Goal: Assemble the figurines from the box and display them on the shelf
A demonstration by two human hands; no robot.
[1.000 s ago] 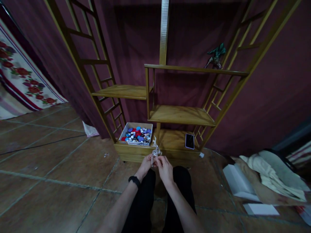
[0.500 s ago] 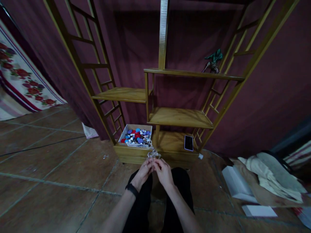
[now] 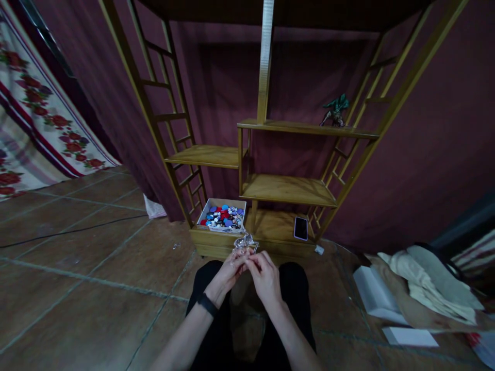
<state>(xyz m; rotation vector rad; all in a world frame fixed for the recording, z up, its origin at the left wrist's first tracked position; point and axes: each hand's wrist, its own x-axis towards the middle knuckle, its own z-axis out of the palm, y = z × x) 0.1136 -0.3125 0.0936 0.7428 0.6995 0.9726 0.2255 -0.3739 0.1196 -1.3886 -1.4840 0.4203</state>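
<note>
My left hand (image 3: 226, 273) and my right hand (image 3: 265, 273) meet above my knees, both pinching a small clear plastic wrapper (image 3: 243, 243) that sticks up between the fingertips. What is inside the wrapper is too small to make out. A black band sits on my left wrist. Just beyond the hands, a white box (image 3: 222, 217) full of small red, blue and white pieces rests on the bottom board of a wooden shelf unit (image 3: 288, 188). A phone (image 3: 300, 228) lies flat on that same board to the right.
A small green figurine (image 3: 334, 110) stands on the upper right shelf. Maroon curtain hangs behind the unit. White boxes (image 3: 373, 298) and cream cloth (image 3: 429, 286) lie on the tiled floor at right. Floral fabric hangs at far left, and a dark cable crosses the floor tiles.
The view has tilted and shifted slightly, so the shelf sits a little to the right. My hands have stayed together on the clear wrapper, fingers shifting along it.
</note>
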